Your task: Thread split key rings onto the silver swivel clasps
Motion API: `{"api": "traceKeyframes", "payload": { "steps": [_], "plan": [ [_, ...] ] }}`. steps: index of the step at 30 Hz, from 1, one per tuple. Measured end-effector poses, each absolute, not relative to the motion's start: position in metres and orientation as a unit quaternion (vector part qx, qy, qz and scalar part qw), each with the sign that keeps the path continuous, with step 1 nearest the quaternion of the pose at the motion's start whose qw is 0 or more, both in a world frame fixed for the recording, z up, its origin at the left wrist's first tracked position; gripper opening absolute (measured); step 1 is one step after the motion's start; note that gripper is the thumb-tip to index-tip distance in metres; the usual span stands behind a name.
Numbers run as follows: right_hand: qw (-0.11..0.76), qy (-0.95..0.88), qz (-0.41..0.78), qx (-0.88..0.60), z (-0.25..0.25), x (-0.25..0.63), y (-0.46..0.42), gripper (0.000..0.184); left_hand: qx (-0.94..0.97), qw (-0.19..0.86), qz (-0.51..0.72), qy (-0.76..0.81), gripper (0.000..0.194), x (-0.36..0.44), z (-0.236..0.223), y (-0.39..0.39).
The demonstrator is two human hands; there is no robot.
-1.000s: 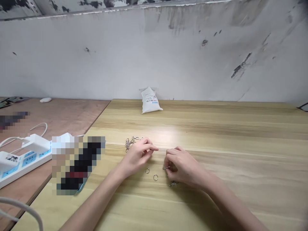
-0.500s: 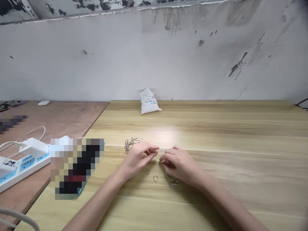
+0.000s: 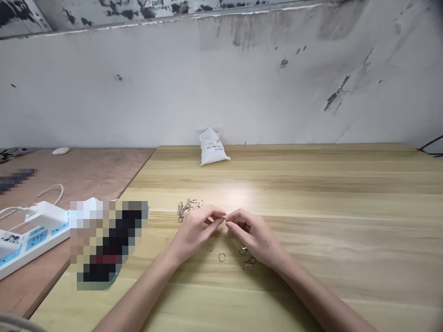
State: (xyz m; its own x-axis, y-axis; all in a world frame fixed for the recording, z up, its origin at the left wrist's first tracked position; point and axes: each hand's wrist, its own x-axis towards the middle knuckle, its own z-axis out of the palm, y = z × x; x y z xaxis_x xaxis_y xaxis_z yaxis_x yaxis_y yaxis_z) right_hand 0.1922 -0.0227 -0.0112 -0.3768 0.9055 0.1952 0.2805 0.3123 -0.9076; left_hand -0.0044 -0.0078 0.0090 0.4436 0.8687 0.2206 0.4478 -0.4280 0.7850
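Left hand [image 3: 195, 230]: fingertips [image 3: 220, 215] pressed against the right's, pinching something too small to make out
Right hand [image 3: 251, 233]: pinched in tight, meeting the left right there
Rings: a metal ring [image 3: 222, 257] and another metal ring [image 3: 209, 248] lying just below the grip
Clasps: swivel clasps [image 3: 248, 263] beside the right hand, a tangled clasp pile [image 3: 185, 208] just past the left

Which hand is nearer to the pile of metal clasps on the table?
Left. The left hand is right at the front edge of the pile of metal clasps, while the right hand is farther away, off to the pile's right and beyond the left hand.
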Motion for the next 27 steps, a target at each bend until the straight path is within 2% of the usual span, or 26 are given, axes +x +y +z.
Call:
{"api": "traceKeyframes", "payload": {
  "steps": [6, 11, 17, 21, 24, 27],
  "plan": [
    [0.402, -0.693, 0.432, -0.414, -0.019, 0.188, -0.022, 0.018, 0.801, 0.311, 0.315, 0.403, 0.021, -0.003, 0.009, -0.007],
    [0.384, -0.728, 0.339, -0.455, -0.020, 0.188, -0.022, 0.017, 0.787, 0.291, 0.342, 0.423, 0.022, -0.001, 0.008, -0.010],
    [0.370, -0.766, 0.253, -0.461, -0.020, 0.186, -0.022, 0.015, 0.830, 0.208, 0.321, 0.407, 0.022, 0.001, 0.007, -0.011],
    [0.402, -0.723, 0.335, -0.451, -0.019, 0.183, -0.023, 0.016, 0.809, 0.229, 0.314, 0.441, 0.018, 0.001, 0.012, -0.011],
    [0.449, -0.656, 0.421, -0.436, -0.017, 0.181, -0.025, 0.017, 0.792, 0.303, 0.297, 0.440, 0.020, 0.003, 0.019, -0.010],
    [0.468, -0.623, 0.460, -0.426, -0.015, 0.180, -0.026, 0.020, 0.758, 0.372, 0.319, 0.430, 0.018, 0.004, 0.022, -0.010]
  ]
}}
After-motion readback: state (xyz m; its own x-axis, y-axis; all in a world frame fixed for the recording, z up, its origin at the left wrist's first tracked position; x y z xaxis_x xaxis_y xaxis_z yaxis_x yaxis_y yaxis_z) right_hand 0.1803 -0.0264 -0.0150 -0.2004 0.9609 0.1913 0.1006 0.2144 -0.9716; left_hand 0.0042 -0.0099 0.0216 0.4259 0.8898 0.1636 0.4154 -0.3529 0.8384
